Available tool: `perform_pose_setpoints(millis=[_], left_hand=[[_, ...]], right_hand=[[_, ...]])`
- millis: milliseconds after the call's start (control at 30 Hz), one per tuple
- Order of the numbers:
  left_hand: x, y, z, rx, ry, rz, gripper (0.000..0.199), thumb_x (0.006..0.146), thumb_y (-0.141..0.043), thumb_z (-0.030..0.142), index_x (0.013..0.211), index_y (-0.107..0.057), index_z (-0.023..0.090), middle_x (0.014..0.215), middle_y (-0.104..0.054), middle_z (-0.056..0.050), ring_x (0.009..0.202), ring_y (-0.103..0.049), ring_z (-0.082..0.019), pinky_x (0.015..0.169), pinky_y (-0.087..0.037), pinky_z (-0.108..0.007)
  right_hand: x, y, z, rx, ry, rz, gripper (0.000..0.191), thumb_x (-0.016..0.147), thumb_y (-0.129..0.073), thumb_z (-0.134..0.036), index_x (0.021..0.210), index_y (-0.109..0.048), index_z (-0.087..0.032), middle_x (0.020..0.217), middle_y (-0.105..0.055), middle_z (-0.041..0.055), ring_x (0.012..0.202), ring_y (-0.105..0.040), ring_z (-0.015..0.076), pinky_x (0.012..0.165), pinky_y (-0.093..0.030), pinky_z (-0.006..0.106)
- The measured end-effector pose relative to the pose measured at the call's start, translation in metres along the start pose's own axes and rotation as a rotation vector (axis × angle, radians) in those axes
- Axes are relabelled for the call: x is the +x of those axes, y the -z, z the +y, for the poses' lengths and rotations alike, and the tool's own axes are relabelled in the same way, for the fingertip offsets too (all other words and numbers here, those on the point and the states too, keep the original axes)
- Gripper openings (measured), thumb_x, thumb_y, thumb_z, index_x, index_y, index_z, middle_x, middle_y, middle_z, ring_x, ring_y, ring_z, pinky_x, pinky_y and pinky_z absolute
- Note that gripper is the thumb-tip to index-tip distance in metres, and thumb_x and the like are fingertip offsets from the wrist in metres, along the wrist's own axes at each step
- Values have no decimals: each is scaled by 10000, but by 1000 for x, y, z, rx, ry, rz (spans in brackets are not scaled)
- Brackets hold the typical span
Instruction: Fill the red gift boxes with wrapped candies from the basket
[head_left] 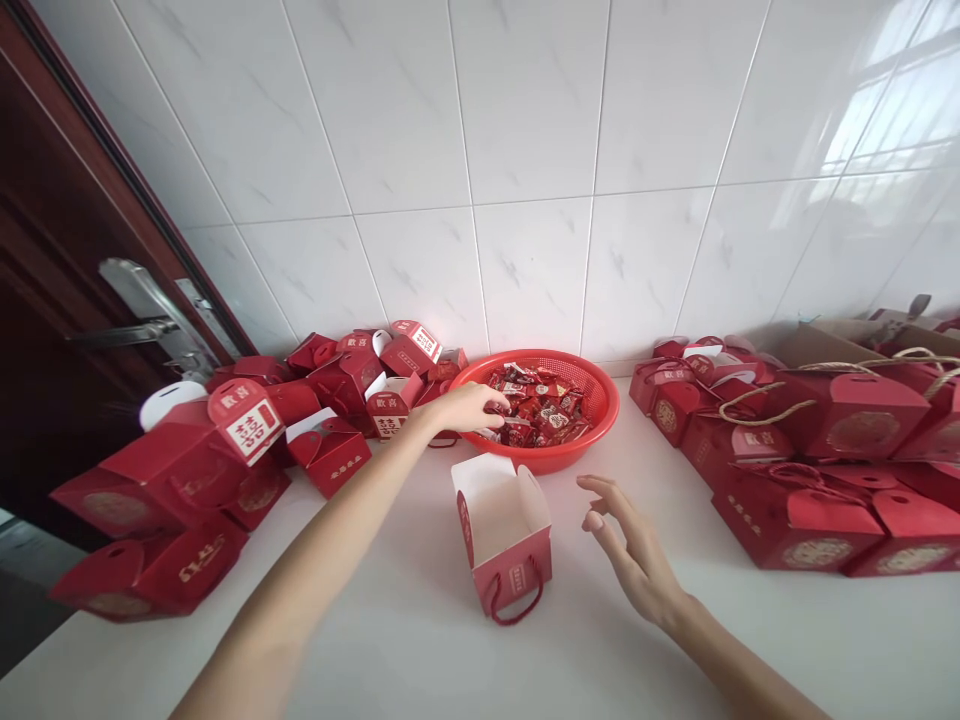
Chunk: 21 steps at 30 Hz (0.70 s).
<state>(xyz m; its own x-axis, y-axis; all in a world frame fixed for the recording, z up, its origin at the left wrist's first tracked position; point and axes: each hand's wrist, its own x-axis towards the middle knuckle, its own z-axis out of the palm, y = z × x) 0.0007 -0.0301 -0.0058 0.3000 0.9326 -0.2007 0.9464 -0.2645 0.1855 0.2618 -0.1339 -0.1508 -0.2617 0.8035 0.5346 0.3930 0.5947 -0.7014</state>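
Note:
An open red box [510, 545] with a white inside and a red cord handle stands on the white table, its flaps up. Behind it is a red plastic basket [551, 462] of small red-wrapped sweets [551, 410]. My left hand [472, 408] is over the basket's left edge, fingers bent down at the sweets; whether it grips any is hidden. To the right of the open box, my right hand [626, 540] hovers with its fingers apart, holding nothing and touching nothing.
Red boxes [330, 455] are heaped at the left, near a dark door [52, 250] with a metal handle. More closed red boxes [806, 525] are stacked at the right, some with rope handles. A tiled wall [532, 270] runs behind the table [405, 620].

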Motion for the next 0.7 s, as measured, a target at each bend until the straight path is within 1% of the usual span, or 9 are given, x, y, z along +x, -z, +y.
perform_pose_setpoints(millis=[67, 133, 200, 267, 367, 467, 567, 633, 700], left_hand=[[26, -4, 1, 53, 20, -96, 678, 738, -708, 405, 1378, -569, 229, 1376, -627, -86, 1212, -608, -279, 957, -491, -296], [45, -10, 6, 106, 51, -197, 775, 589, -806, 404, 1320, -615, 233, 1313, -668, -106, 1152, -637, -319, 908, -521, -328], [58, -17, 12, 152, 84, -278, 807, 490, -841, 372, 1260, -652, 224, 1248, -699, -128, 1069, -667, -351, 851, -545, -372], [66, -23, 18, 186, 104, -323, 802, 447, -841, 343, 1219, -666, 216, 1214, -711, -140, 1018, -679, -368, 811, -554, -404], [71, -28, 22, 212, 108, -337, 708, 459, -812, 320, 1145, -682, 206, 1141, -731, -146, 948, -695, -358, 774, -554, -407], [72, -30, 18, 207, 94, -306, 651, 513, -778, 324, 1138, -664, 182, 1070, -743, -153, 891, -705, -333, 750, -551, -387], [71, -31, 8, 170, 81, -268, 697, 568, -754, 376, 1223, -606, 188, 1058, -746, -133, 905, -706, -308, 744, -548, -352], [72, -33, 2, 142, 80, -245, 739, 581, -751, 424, 1266, -575, 210, 1103, -737, -118, 955, -699, -302, 755, -544, -332], [73, -36, -2, 123, 86, -215, 780, 567, -765, 471, 1279, -565, 224, 1174, -715, -120, 1027, -680, -319, 772, -538, -328]], right_hand=[[1, -1, 1, 12, -24, -15, 315, 1018, -404, -412, 1235, -561, -247, 1147, -654, 97, 815, -677, 178, 683, -588, 304], [1, -1, 2, 17, -27, -28, 318, 1018, -397, -412, 1232, -558, -242, 1159, -650, 95, 797, -678, 168, 657, -588, 291], [1, -1, 2, 10, -10, -24, 307, 1017, -400, -402, 1224, -559, -239, 1149, -655, 89, 772, -679, 161, 701, -597, 307], [1, -1, 3, 4, 5, -16, 290, 1017, -409, -386, 1216, -561, -240, 1145, -657, 85, 758, -681, 158, 744, -600, 322], [1, -1, 4, 8, 12, -20, 266, 1018, -419, -361, 1210, -559, -242, 1160, -647, 86, 754, -677, 152, 747, -600, 317], [1, -2, 3, 15, 19, -32, 244, 1020, -424, -338, 1202, -556, -244, 1152, -641, 85, 734, -665, 145, 761, -598, 318], [-1, -4, 3, 31, 26, -45, 238, 1019, -420, -335, 1195, -551, -241, 1155, -634, 90, 729, -659, 148, 746, -600, 321], [-1, -4, 2, 42, 19, -60, 239, 1018, -420, -342, 1194, -545, -241, 1171, -626, 95, 728, -657, 148, 733, -601, 321], [-1, -5, 2, 44, -3, -84, 239, 1018, -419, -350, 1192, -542, -244, 1187, -620, 96, 729, -656, 145, 731, -599, 321]])
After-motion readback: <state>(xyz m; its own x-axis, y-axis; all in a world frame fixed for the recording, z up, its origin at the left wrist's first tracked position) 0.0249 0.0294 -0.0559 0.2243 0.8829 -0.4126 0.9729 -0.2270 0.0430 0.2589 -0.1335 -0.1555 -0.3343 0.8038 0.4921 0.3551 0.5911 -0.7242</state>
